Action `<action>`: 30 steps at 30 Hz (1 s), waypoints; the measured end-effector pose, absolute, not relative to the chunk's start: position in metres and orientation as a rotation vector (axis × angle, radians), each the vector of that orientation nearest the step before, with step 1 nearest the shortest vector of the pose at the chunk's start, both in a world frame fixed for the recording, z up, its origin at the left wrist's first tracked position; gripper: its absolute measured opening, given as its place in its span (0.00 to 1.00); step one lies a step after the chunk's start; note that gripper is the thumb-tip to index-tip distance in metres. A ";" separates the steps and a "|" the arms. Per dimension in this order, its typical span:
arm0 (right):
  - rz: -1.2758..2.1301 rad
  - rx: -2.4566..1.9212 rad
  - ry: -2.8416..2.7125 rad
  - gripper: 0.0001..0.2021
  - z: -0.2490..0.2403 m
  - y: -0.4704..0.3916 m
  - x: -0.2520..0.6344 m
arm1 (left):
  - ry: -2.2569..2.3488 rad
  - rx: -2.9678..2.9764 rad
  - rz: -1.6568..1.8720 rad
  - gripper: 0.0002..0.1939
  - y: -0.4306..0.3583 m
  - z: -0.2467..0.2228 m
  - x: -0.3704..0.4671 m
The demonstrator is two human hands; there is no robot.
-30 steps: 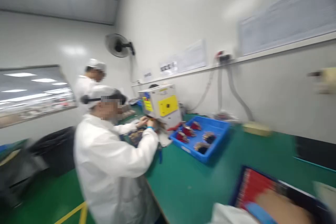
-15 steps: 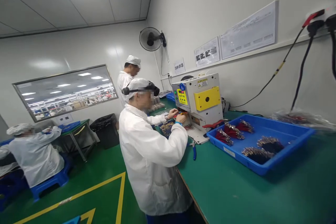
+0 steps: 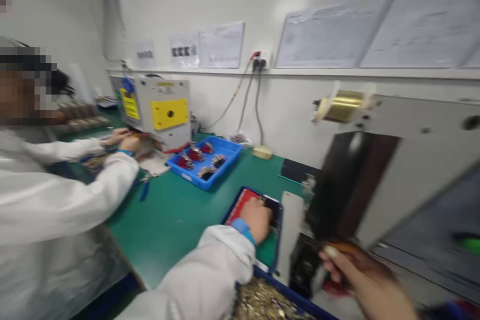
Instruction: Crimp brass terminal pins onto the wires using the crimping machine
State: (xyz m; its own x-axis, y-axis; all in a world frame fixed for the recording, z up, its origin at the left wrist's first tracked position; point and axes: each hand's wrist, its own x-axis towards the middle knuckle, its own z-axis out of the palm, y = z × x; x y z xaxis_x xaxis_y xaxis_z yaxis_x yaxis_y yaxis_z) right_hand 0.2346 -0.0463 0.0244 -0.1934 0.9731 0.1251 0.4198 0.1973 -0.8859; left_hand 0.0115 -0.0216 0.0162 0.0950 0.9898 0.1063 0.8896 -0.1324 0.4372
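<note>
The left hand (image 3: pixel 257 215) is at the tray (image 3: pixel 279 232), its grip hidden; near right, the right hand (image 3: pixel 360 275) grips a blurred orange item (image 3: pixel 343 246). The low left sleeve (image 3: pixel 228 250) could catch the bin (image 3: pixel 290 295), spilling metal pieces (image 3: pixel 268 302).

The tabletop (image 3: pixel 168 240) is coloured green and the large tray (image 3: pixel 227 148) bright blue, its red bundles (image 3: pixel 185 161) and black bundles (image 3: pixel 206 173) tipped in pale metallic tones. The grey machine (image 3: pixel 146 92) is marked by a yellow panel (image 3: pixel 159 116). Within the navy-rimmed tray (image 3: pixel 279 230), red contents (image 3: pixel 245 195) are seen. The white left sleeve (image 3: pixel 210 267) is banded by a blue wristband (image 3: pixel 243 230). The roll (image 3: pixel 343 105) is coloured gold; the small parts (image 3: pixel 262 302) are mottled brassy and silvery.
</note>
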 end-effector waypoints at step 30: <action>1.354 -1.164 -1.320 0.27 0.030 -0.043 0.225 | 1.457 2.469 1.327 0.07 -0.030 0.010 0.034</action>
